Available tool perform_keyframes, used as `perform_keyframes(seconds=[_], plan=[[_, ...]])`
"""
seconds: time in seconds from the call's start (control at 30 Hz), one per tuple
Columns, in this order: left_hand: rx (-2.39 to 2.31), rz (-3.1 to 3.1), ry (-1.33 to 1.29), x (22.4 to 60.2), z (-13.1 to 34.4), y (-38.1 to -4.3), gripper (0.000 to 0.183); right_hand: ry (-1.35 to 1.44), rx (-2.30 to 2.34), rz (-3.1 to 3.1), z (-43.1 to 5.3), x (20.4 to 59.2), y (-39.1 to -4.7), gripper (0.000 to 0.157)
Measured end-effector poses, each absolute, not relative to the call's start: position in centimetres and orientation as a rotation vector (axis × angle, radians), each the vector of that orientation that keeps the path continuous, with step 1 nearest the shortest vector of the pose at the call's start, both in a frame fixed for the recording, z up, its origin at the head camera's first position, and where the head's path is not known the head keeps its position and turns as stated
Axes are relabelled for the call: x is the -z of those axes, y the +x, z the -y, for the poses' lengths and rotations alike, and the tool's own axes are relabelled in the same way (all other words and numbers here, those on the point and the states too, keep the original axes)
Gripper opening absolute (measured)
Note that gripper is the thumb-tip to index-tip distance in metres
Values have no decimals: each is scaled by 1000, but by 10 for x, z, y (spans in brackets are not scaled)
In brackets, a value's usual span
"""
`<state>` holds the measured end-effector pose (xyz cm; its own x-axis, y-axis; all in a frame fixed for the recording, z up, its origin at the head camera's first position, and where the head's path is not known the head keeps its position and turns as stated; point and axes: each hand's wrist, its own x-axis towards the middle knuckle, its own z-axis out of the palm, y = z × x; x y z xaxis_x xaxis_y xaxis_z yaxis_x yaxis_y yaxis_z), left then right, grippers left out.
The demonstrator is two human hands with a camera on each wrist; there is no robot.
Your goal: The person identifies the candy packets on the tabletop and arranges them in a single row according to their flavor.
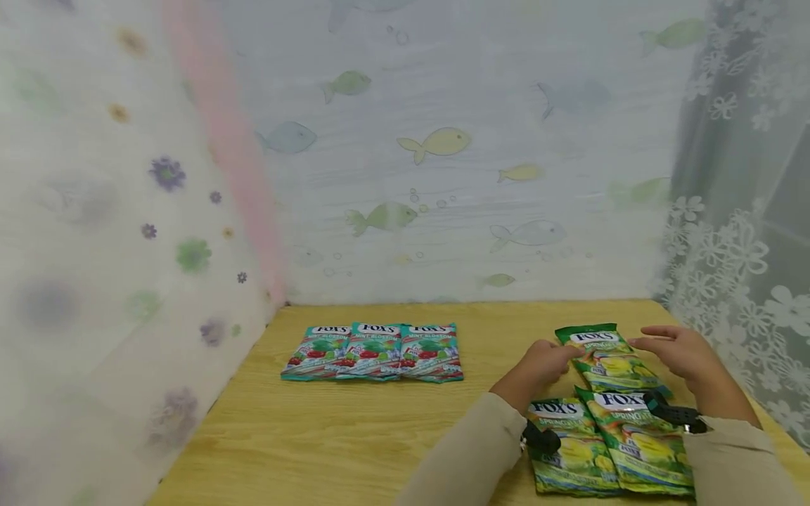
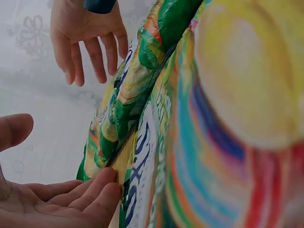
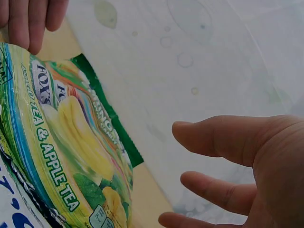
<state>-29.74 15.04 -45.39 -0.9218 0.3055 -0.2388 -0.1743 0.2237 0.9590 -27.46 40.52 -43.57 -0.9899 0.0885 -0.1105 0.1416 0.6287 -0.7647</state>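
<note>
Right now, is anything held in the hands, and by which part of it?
Nothing appears gripped: the left hand and right hand are open on either side of the farthest green packet; light contact at its edges is hard to judge.

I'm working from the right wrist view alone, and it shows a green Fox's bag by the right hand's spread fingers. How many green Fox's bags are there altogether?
Observer: Three: a rear Fox's Spring Tea bag between the left hand and the right hand, plus a front-left Spring Tea bag and a front-right Spring Tea bag nearer the person.
Operator: Good. Any other kind of bag on the table, outside my picture?
Observer: Yes, the head view shows three teal Fox's Mint Blossom bags overlapping in a row, well off to the left of the hands on the wooden-topped table.
</note>
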Motion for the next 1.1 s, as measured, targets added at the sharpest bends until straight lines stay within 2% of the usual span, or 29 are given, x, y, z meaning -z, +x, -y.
perform_keyframes(seconds=[0.17,0.3,0.47,0.7,0.87,1.1], plan=[[-1786,-2112,74,453,-158,-293,31,266,1346,-2765,-409,443,-277,88],[-1750,-2159,72,454,-165,-290,56,299,1310,-2742,-411,446,-276,90],[-1739,-2185,40,455,-169,-291,62,262,1336,-2699,-408,449,-278,90],[-1779,-2187,-53,453,-171,-296,52,193,1360,-2688,-403,449,-285,89],[-1803,-2162,-76,453,-172,-295,58,182,1404,-2690,-399,452,-287,83],[-1832,-2142,-113,451,-173,-295,38,162,1440,-2705,-396,452,-286,80]])
